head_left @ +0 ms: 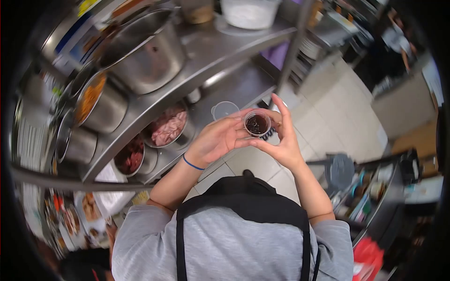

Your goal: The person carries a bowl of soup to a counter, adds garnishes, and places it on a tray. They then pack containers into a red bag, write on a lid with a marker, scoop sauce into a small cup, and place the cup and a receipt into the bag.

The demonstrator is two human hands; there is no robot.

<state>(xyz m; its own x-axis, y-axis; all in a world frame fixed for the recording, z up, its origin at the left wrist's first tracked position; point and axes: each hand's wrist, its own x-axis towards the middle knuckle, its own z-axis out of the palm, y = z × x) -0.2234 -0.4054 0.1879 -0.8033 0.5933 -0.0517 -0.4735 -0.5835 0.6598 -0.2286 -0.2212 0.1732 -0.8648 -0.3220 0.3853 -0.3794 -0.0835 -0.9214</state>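
Note:
A small clear cup [257, 123] of dark sauce is held between both hands in front of the apron. My left hand [219, 138], with a blue band at the wrist, has its fingers against the cup's left side and underneath. My right hand [284, 140] grips the cup's right side between thumb and fingers, with the index finger raised. Just left of the cup, a clear round lid [225, 110] shows above my left fingers, over the metal shelf; whether my fingers touch it is unclear.
Metal shelving [206, 56] at the left bears a large pot [154, 61], a container of orange shreds [90, 99] and pots of raw meat [169, 126]. A grey round object [340, 172] and a cluttered cart [370, 196] stand at the right. Another person [397, 40] is at the upper right.

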